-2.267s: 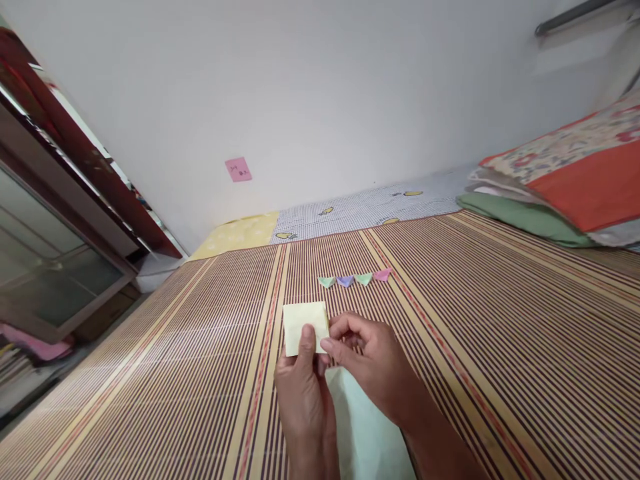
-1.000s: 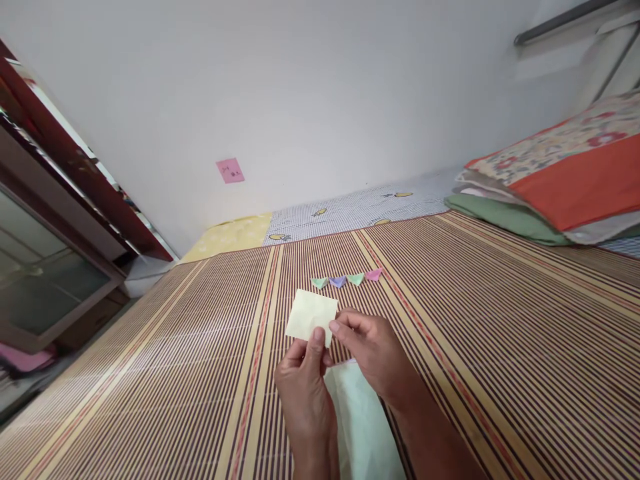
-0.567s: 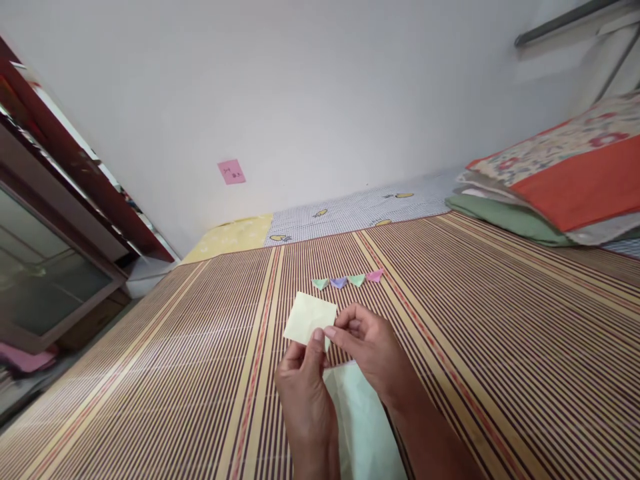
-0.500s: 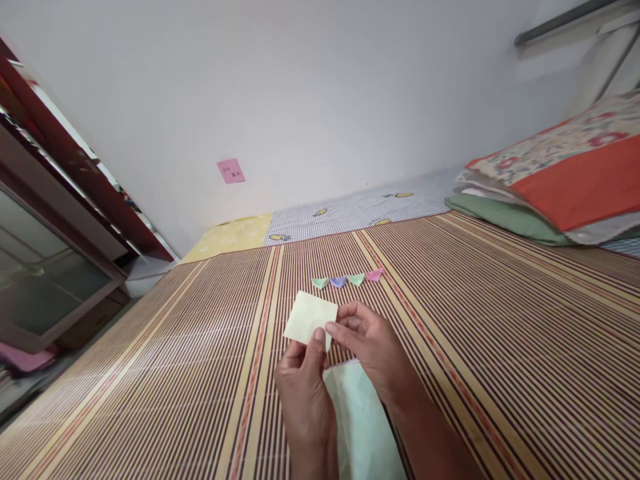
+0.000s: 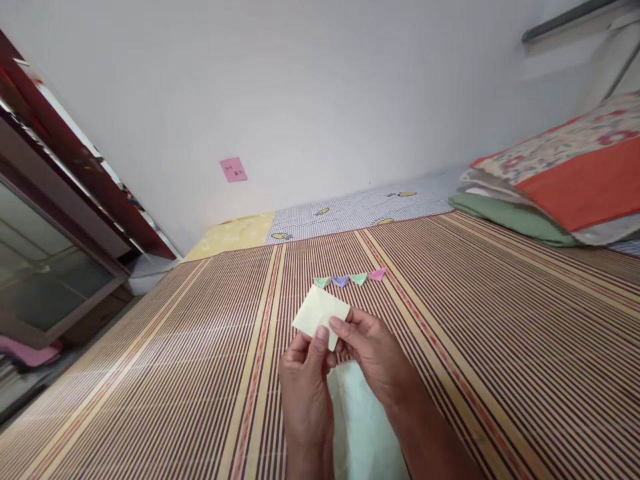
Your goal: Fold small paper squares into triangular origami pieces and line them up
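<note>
A pale yellow square of paper [image 5: 320,309] is held up between both hands above the striped mat. My left hand [image 5: 307,367] pinches its lower edge, thumb on top and fingers behind. On the right side of the sheet, my right hand [image 5: 373,347] grips with its thumb on the face and the fingers curled behind. Just beyond the sheet lie small folded paper triangles in a row: a green one [image 5: 322,282], a purple one [image 5: 341,281], another green one [image 5: 359,279] and a pink one [image 5: 377,274]. Light green fabric [image 5: 367,423] shows below the hands.
The striped mat [image 5: 175,373] covers the bed up to a checked sheet [image 5: 345,217] along the wall. Folded bedding [image 5: 565,193] is piled at the right. A pink note [image 5: 233,169] is stuck to the wall; a glass-panelled cabinet door [image 5: 45,267] stands at the left.
The yellow paper has turned slightly clockwise and moved a little up and right. My right thumb now lies further over its face. The folded triangles keep their row.
</note>
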Available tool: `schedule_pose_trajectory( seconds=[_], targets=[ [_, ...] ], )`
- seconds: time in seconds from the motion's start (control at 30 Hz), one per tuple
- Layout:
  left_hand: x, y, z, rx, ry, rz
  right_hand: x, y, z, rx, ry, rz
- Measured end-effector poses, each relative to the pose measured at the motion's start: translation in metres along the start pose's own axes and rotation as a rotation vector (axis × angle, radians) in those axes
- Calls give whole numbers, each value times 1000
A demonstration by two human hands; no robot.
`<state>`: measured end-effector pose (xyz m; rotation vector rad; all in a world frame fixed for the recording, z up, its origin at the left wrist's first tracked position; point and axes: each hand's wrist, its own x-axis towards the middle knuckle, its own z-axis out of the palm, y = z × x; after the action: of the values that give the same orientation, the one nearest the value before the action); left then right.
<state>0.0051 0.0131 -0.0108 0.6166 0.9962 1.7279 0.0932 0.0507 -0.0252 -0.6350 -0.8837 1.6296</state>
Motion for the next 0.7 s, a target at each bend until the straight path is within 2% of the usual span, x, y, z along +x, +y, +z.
schedule_pose_trajectory(
  seconds=[0.17, 0.3, 0.5, 0.7],
  targets=[
    [-2, 6, 3, -111, -63, 63, 3, -1, 0, 112, 7, 40],
    [-3, 6, 2, -59, -97, 79, 4, -1, 0, 194, -14, 68],
    [-1, 2, -3, 22, -59, 87, 2, -2, 3, 227, -16, 72],
    [0, 3, -1, 75, -11, 62, 1, -1, 8, 145, 0, 19]
  ],
)
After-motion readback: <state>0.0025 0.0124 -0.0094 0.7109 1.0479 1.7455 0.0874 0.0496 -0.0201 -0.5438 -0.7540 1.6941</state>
